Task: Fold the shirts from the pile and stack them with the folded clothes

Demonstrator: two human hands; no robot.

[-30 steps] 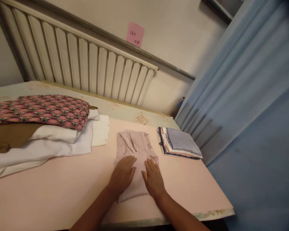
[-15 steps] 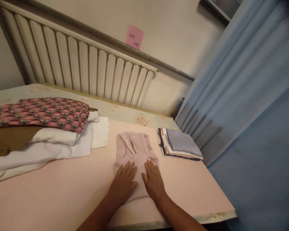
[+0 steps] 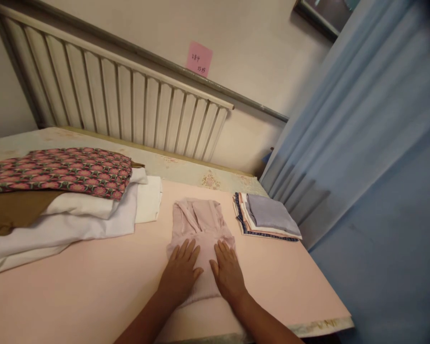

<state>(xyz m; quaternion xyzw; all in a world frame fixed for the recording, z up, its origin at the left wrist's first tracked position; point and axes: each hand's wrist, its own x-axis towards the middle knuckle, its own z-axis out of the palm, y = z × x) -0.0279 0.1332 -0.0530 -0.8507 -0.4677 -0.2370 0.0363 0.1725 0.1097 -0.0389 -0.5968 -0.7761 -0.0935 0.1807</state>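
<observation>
A pale pink garment (image 3: 203, 224), partly folded, lies in front of me on a peach-coloured sheet (image 3: 103, 291). On its left side rests my left hand (image 3: 182, 270), palm down with the fingers spread. My right hand (image 3: 228, 270) lies flat on the garment's right side, its thumb pointing inward. Both hands press on the cloth without gripping it. Beyond the fingertips, the garment's upper part shows slanting folds, and its near edge lies between my wrists.
To the left is a loose pile of clothes, with a floral patterned garment (image 3: 68, 172) on top, a brown one (image 3: 17, 208) and white ones (image 3: 82, 229). Folded clothes (image 3: 274, 215) are stacked at right. A radiator (image 3: 129, 95) stands behind; a blue curtain (image 3: 380, 167) hangs at right.
Both hands stay flat on the pink garment. My left hand has shifted very slightly to the left; the camera view has tilted a little.
</observation>
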